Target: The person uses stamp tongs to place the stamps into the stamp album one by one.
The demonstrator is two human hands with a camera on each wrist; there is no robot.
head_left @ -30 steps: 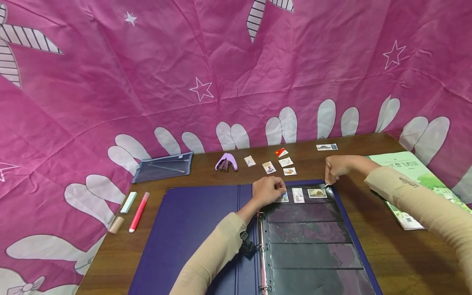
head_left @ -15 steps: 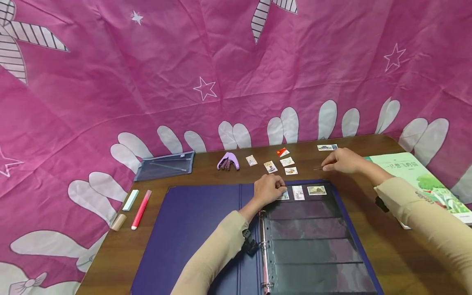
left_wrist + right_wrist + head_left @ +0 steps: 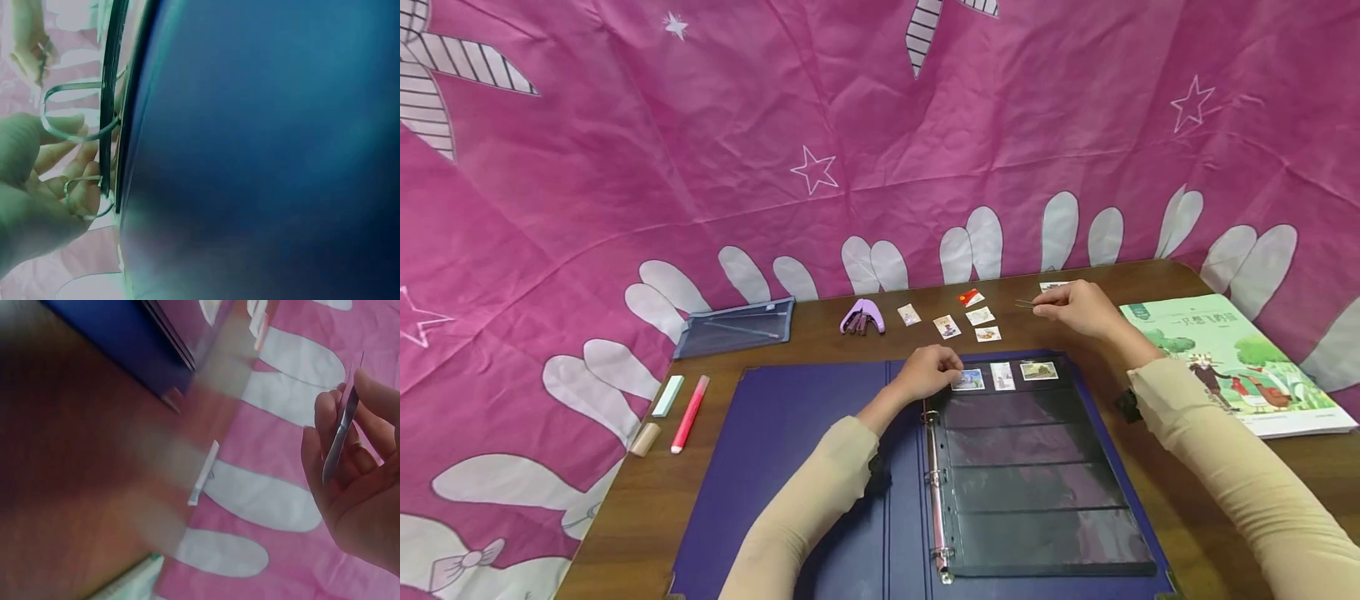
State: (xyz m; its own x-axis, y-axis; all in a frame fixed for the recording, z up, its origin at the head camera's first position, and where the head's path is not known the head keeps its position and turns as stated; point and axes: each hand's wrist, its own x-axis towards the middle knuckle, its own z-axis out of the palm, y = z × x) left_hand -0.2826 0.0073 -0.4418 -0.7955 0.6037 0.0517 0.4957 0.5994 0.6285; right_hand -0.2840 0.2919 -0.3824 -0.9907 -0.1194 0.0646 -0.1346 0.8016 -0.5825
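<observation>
The right hand [image 3: 1081,307] is pinching tweezers [image 3: 1025,303] and moving from the album [image 3: 775,425] toward loose stamps [image 3: 947,326], leaving three stamps [image 3: 1002,376] lying along its top; the left hand [image 3: 927,372], fingers loosely bent, is resting at the leftmost.

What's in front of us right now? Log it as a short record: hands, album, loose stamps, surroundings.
Left hand: at the leftmost stamp in the album
Right hand: holding tweezers above the table
Album: open; three stamps in the right page's top row
Loose stamps: six beyond the album, the rightmost partly hidden by the right hand
Left side: red marker
Right side: green book
Back left: zip pouch
</observation>
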